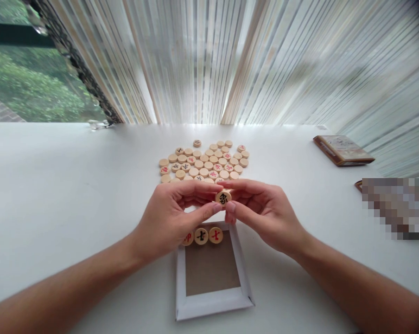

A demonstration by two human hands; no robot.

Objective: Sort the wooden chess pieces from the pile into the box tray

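Nearest the person, a shallow white box tray point(212, 304) lies on the white desk point(56, 185), its brown floor mostly bare. Along its far edge three wooden discs sit in a row: one with a red mark point(187, 238) half hidden under the left hand, one with a black character point(201, 235), and one with a red character point(215, 235), each touching the next.

Just above that row, both hands meet over the tray. The left hand point(171, 218) and the right hand point(265, 213) share one wooden disc point(223, 198), its black character facing the camera. Each grip is pressed together on the piece: thumb below and fingers above, the two thumb tips almost touching under it. The disc is held clear of the tray, not yet among the row.

The step in hand looks like filling the tray piece by piece. The next move would call for lowering this disc flat into the free spot just right of the red-character disc, snug against it and the tray wall, without nudging the three already placed.

Farther off, a loose cluster of discs point(206, 162) waits on the desk, some face up, some blank. To the far right lies a flat box lid point(343, 149), and beyond it striped curtains point(230, 60).
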